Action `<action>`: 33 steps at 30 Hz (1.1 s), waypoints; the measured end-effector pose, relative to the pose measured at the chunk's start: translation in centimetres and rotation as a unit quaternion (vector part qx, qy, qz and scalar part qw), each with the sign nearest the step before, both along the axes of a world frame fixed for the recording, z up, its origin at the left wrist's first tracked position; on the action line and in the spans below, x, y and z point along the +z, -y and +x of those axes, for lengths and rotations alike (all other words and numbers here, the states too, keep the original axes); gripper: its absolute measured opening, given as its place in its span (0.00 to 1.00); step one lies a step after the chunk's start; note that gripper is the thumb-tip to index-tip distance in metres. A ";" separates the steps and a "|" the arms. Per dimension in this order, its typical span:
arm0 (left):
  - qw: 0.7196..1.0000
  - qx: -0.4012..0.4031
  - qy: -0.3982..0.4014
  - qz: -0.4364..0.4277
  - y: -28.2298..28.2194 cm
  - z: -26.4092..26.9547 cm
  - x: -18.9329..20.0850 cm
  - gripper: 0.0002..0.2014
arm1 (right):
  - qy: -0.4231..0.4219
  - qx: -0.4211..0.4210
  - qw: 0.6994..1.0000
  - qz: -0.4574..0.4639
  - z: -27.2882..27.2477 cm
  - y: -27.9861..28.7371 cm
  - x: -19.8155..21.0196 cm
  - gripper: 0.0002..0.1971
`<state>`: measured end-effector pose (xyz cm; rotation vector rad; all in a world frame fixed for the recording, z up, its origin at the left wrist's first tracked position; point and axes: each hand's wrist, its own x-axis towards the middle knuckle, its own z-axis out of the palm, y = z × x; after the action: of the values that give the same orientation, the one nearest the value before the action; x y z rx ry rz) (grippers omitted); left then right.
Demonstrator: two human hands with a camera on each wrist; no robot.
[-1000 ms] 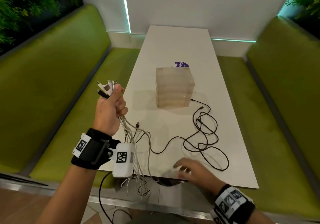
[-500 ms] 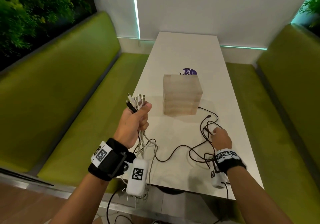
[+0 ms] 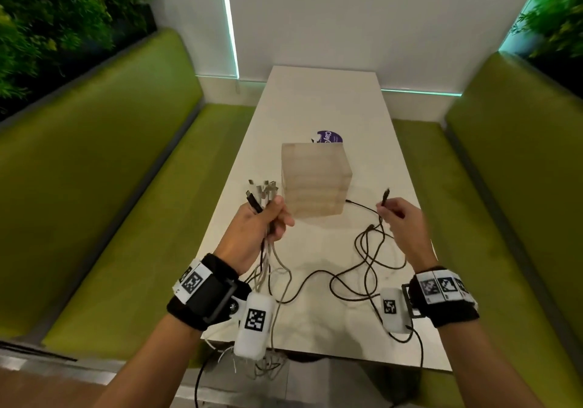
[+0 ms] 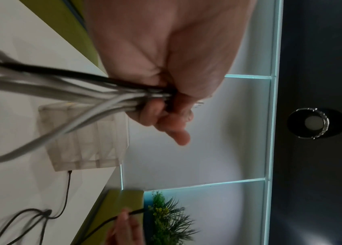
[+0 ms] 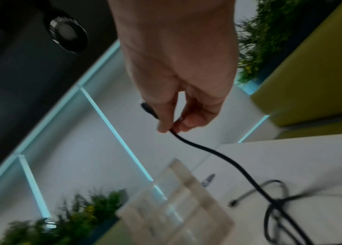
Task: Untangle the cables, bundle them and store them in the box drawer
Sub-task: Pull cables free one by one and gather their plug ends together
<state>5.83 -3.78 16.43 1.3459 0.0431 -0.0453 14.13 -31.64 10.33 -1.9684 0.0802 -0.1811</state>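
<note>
**Op:** From my remote seat: left hand point(image 3: 258, 224) is fisted round a sheaf of cable ends point(image 3: 262, 193), mostly white, one black, plugs fanned above the thumb. Right hand point(image 3: 405, 221) pinches the black cable point(image 3: 366, 249) just below its plug, between thumb and fingertips point(image 5: 163, 127), lifted off the table point(image 3: 325, 104).

**Obs:** Where's the rest of it?

**Op:** White leads trail over the near table edge. The black one lies in loose crossed loops on the table, right of the translucent box point(image 3: 315, 183); its drawers look closed.

**Obs:** Handling?

**Op:** Light, limp, I judge. It'll snag at its own crossings rather than resist. Take it by the plug end and feed length through.

**Obs:** Views differ?

**Op:** Left wrist shows the strands point(image 4: 82, 92) squeezed flat inside the fist, hidden from the head. Right wrist shows a knot-like crossing point(image 5: 279, 202) close up; head view alone shows the overhang.
</note>
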 end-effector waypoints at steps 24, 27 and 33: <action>0.969 0.099 0.081 -0.210 -0.2 1.2 0.8 0.12 | -0.091 0.375 0.905 -0.181 -3.1 -8.7 3.3 0.11; 0.947 0.154 0.094 -0.265 -3.5 0.9 3.0 0.12 | -0.125 0.353 0.897 -0.235 -1.9 -6.0 0.2 0.13; 0.940 0.229 0.105 -0.231 -8.4 0.3 4.6 0.13 | -0.144 0.311 0.938 -0.041 -1.9 -2.8 -0.2 0.09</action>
<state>6.09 4.67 21.01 0.8377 0.1555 0.4571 12.19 -28.89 10.17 -1.9939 -0.3655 0.5264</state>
